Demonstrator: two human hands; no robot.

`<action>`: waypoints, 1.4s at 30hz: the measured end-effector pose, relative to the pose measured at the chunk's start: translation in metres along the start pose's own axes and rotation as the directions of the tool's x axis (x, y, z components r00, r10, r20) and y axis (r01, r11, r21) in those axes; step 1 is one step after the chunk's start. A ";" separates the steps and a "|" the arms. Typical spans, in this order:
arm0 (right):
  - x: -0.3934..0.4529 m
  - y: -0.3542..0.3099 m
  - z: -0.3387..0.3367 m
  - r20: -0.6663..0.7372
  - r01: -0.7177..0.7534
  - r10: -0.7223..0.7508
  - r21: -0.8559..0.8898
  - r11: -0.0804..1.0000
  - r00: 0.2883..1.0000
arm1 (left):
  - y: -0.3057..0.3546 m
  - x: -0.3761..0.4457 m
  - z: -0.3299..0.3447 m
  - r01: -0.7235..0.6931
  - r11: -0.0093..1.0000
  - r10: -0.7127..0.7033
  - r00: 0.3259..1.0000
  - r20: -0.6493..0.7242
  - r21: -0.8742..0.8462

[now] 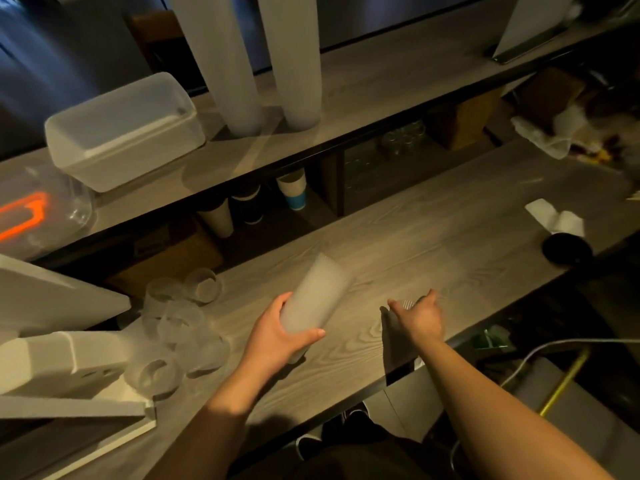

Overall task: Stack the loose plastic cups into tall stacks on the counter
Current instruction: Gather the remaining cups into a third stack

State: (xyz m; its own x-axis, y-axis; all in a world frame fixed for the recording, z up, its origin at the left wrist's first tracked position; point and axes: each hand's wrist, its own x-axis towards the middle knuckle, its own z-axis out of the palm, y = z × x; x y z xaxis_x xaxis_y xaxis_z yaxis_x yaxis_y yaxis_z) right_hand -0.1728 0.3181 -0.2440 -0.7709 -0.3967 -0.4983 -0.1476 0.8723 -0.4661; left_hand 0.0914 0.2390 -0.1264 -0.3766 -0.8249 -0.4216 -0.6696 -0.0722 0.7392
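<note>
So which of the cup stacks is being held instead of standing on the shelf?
The short stack, tilted over the lower counter in the left hand. The two tall stacks stand upright, untouched, on the upper shelf.

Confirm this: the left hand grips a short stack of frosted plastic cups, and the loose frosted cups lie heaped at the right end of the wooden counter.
Not quite. The head view shows the loose frosted cups heaped at the left end of the wooden counter. The left hand does grip the short stack of frosted plastic cups.
</note>
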 end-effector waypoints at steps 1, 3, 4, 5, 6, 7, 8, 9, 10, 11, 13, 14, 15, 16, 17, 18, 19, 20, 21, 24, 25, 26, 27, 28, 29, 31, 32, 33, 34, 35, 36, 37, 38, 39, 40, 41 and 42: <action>-0.001 -0.003 0.001 0.009 -0.014 0.014 0.033 0.999 1.000 | -0.001 -0.002 -0.001 -0.001 1.000 0.001 1.000 -0.008 -0.002; -0.003 -0.010 0.001 0.036 -0.025 0.021 0.111 0.994 0.999 | -0.003 -0.005 -0.003 -0.002 1.000 0.002 1.000 -0.028 -0.010; -0.004 -0.016 0.000 0.066 -0.028 0.018 0.144 0.989 0.998 | -0.004 -0.007 -0.004 0.000 1.000 -0.001 0.999 -0.037 -0.020; -0.003 -0.021 0.001 0.112 -0.043 0.021 0.191 0.981 0.993 | -0.006 -0.008 -0.006 0.001 1.000 -0.002 0.999 -0.045 -0.031; -0.003 -0.027 0.000 0.164 -0.067 0.025 0.257 0.964 0.986 | -0.008 -0.010 -0.008 0.002 0.999 -0.004 0.999 -0.054 -0.042; -0.005 -0.033 0.000 0.209 -0.101 0.030 0.335 0.937 0.977 | -0.010 -0.013 -0.010 0.003 0.999 -0.007 0.998 -0.064 -0.052; -0.009 -0.040 -0.001 0.248 -0.126 0.022 0.411 0.903 0.969 | -0.012 -0.015 -0.013 0.005 0.998 -0.010 0.997 -0.076 -0.059; -0.014 -0.048 -0.001 0.274 -0.137 0.004 0.471 0.871 0.962 | -0.015 -0.016 -0.015 0.007 0.998 -0.013 0.996 -0.092 -0.063; -0.020 -0.055 -0.001 0.282 -0.125 -0.031 0.517 0.847 0.959 | -0.018 -0.018 -0.017 0.009 0.998 -0.016 0.994 -0.109 -0.064; -0.027 -0.064 -0.002 0.286 -0.098 -0.079 0.555 0.826 0.955 | -0.021 -0.020 -0.019 0.011 0.998 -0.019 0.992 -0.126 -0.062; -0.044 -0.084 -0.005 0.345 -0.092 -0.179 0.641 0.762 0.921 | -0.027 -0.025 -0.024 0.020 0.998 -0.030 0.988 -0.154 -0.067; -0.053 -0.095 -0.007 0.390 -0.111 -0.239 0.692 0.713 0.889 | -0.031 -0.027 -0.027 0.026 0.997 -0.038 0.986 -0.162 -0.072; -0.061 -0.104 -0.008 0.423 -0.126 -0.301 0.732 0.670 0.855 | -0.034 -0.029 -0.030 0.031 0.997 -0.044 0.985 -0.169 -0.077; -0.071 -0.115 -0.010 0.442 -0.133 -0.360 0.762 0.633 0.822 | -0.039 -0.031 -0.033 0.036 0.996 -0.050 0.983 -0.179 -0.078; -0.079 -0.124 -0.010 0.448 -0.126 -0.409 0.781 0.611 0.795 | -0.043 -0.034 -0.036 0.040 0.996 -0.055 0.980 -0.192 -0.081; -0.088 -0.133 -0.008 0.446 -0.110 -0.449 0.793 0.599 0.774 | -0.047 -0.036 -0.038 0.041 0.995 -0.059 0.977 -0.206 -0.088; -0.096 -0.140 -0.006 0.440 -0.077 -0.488 0.797 0.599 0.754 | -0.050 -0.039 -0.041 0.039 0.995 -0.060 0.973 -0.221 -0.095; -0.105 -0.147 -0.003 0.435 -0.033 -0.524 0.791 0.611 0.733 | -0.053 -0.043 -0.043 0.033 0.994 -0.056 0.970 -0.237 -0.100; -0.112 -0.152 0.001 0.426 0.040 -0.562 0.772 0.635 0.709 | -0.056 -0.048 -0.046 0.025 0.994 -0.051 0.966 -0.252 -0.105; -0.133 -0.163 0.013 0.423 0.247 -0.649 0.684 0.687 0.633 | -0.069 -0.061 -0.056 0.010 0.991 -0.046 0.959 -0.278 -0.130; -0.139 -0.167 0.016 0.420 0.297 -0.674 0.667 0.683 0.608 | -0.074 -0.065 -0.059 0.014 0.990 -0.053 0.958 -0.282 -0.139; -0.145 -0.171 0.019 0.415 0.344 -0.696 0.651 0.677 0.586 | -0.080 -0.069 -0.063 0.019 0.989 -0.060 0.956 -0.288 -0.144; -0.150 -0.175 0.022 0.409 0.391 -0.717 0.633 0.668 0.565 | -0.085 -0.072 -0.066 0.024 0.989 -0.066 0.953 -0.296 -0.144; -0.156 -0.179 0.025 0.405 0.434 -0.736 0.614 0.659 0.543 | -0.089 -0.076 -0.069 0.033 0.989 -0.076 0.949 -0.305 -0.143; -0.160 -0.182 0.028 0.407 0.465 -0.749 0.601 0.650 0.523 | -0.093 -0.079 -0.073 0.046 0.988 -0.090 0.945 -0.314 -0.146; -0.170 -0.187 0.038 0.425 0.498 -0.759 0.578 0.647 0.493 | -0.103 -0.086 -0.078 0.078 0.985 -0.124 0.939 -0.322 -0.153; -0.175 -0.189 0.042 0.439 0.506 -0.756 0.564 0.652 0.485 | -0.108 -0.089 -0.081 0.089 0.985 -0.134 0.936 -0.326 -0.151; -0.180 -0.191 0.047 0.453 0.514 -0.751 0.549 0.659 0.480 | -0.112 -0.093 -0.084 0.099 0.984 -0.143 0.933 -0.330 -0.146; -0.185 -0.194 0.051 0.471 0.522 -0.744 0.531 0.668 0.474 | -0.116 -0.097 -0.087 0.112 0.984 -0.152 0.929 -0.336 -0.136; -0.189 -0.196 0.056 0.490 0.530 -0.736 0.511 0.677 0.468 | -0.120 -0.100 -0.089 0.130 0.985 -0.163 0.926 -0.341 -0.116; -0.193 -0.198 0.061 0.509 0.544 -0.728 0.486 0.684 0.460 | -0.122 -0.103 -0.092 0.147 0.985 -0.168 0.922 -0.349 -0.085; -0.196 -0.200 0.065 0.526 0.561 -0.724 0.465 0.684 0.447 | -0.124 -0.106 -0.094 0.165 0.985 -0.174 0.916 -0.362 -0.057; -0.200 -0.201 0.070 0.541 0.574 -0.722 0.453 0.683 0.432 | -0.126 -0.108 -0.095 0.183 0.982 -0.186 0.908 -0.376 -0.046; -0.203 -0.202 0.074 0.555 0.579 -0.722 0.451 0.679 0.413 | -0.127 -0.110 -0.096 0.195 0.979 -0.201 0.899 -0.390 -0.057; -0.208 -0.202 0.078 0.571 0.579 -0.718 0.451 0.679 0.397 | -0.128 -0.111 -0.097 0.211 0.974 -0.227 0.889 -0.399 -0.083; -0.212 -0.201 0.082 0.591 0.581 -0.715 0.451 0.677 0.374 | -0.129 -0.112 -0.097 0.231 0.966 -0.257 0.878 -0.403 -0.112; -0.217 -0.201 0.086 0.616 0.587 -0.710 0.450 0.673 0.341 | -0.130 -0.112 -0.096 0.256 0.958 -0.287 0.868 -0.406 -0.129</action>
State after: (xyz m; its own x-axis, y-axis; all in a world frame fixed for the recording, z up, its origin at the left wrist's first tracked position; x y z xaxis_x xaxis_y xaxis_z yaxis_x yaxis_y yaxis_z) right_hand 0.0772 0.2049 -0.1049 0.2232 -0.9308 -0.2894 -0.2735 0.2252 -0.9351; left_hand 0.2819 0.2874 -0.1247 0.1249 -0.9226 -0.3649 -0.6552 -0.3529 0.6679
